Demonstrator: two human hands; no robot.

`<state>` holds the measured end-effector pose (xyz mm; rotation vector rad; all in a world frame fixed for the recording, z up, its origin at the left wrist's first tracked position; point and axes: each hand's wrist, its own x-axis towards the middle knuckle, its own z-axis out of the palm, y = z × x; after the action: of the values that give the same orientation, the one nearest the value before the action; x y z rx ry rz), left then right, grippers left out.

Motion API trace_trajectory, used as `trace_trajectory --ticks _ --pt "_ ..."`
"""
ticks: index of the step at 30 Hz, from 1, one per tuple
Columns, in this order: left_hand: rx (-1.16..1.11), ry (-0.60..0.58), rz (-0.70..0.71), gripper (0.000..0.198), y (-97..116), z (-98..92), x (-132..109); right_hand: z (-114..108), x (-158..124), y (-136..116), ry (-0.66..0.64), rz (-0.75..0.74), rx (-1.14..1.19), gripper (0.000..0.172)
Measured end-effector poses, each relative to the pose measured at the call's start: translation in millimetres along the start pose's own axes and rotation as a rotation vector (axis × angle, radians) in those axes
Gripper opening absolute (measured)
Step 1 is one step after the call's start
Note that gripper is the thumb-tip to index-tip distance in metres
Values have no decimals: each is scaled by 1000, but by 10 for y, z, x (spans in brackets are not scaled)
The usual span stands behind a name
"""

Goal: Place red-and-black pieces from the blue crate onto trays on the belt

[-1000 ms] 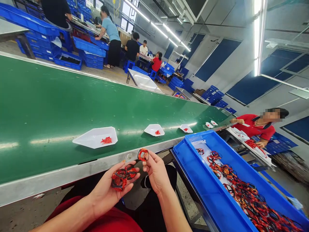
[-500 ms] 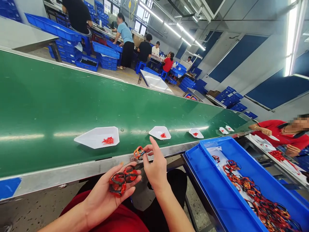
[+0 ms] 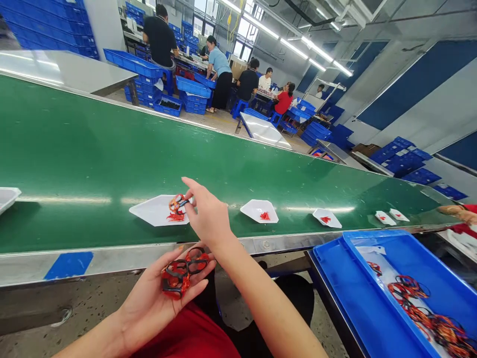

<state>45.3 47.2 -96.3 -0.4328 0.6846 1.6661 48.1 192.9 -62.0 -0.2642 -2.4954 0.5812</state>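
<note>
My left hand (image 3: 139,298) is palm up at the near edge of the green conveyor belt (image 3: 112,149), fingers half curled, carrying several small coiled red-and-black wire bundles (image 3: 176,278). Over the belt, my right hand (image 3: 208,211) pinches one orange, black and blue coiled wire bundle (image 3: 177,204) between thumb and fingers. That coil hangs over a white pointed tray (image 3: 147,211), just above the small red pieces (image 3: 174,218) lying in it. Whether the coil touches the tray is hard to tell. My right hand covers the tray's right end.
Further right on the belt stand more white trays (image 3: 257,208) with red pieces; another tray (image 3: 8,198) is at the left edge. A blue bin (image 3: 395,248) with many coiled wires stands at my right. Beyond it shows a co-worker's hand (image 3: 456,213). People work at tables behind the belt.
My right hand has moved forward and left, from beside my left hand to above the white tray, carrying one coil. My left hand still holds its coils. The view has turned left.
</note>
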Motion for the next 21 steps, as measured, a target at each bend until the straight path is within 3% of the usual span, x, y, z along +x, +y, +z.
trace_trajectory --ticks 4,10,16,18,21 --pt "-19 -7 7 41 45 26 -24 -125 -74 -30 -95 -12 65 44" --pt "34 -66 11 38 -18 36 40 -533 -819 -11 -98 254 324 20" --pt "72 -106 8 36 -138 78 96 -554 -1121 -45 -80 342 356 14" --pt "85 -111 -30 36 -171 84 105 -528 -1164 9 -59 519 569 20" --pt "111 -91 -85 40 -215 83 116 -486 -1243 114 -31 862 1090 26"
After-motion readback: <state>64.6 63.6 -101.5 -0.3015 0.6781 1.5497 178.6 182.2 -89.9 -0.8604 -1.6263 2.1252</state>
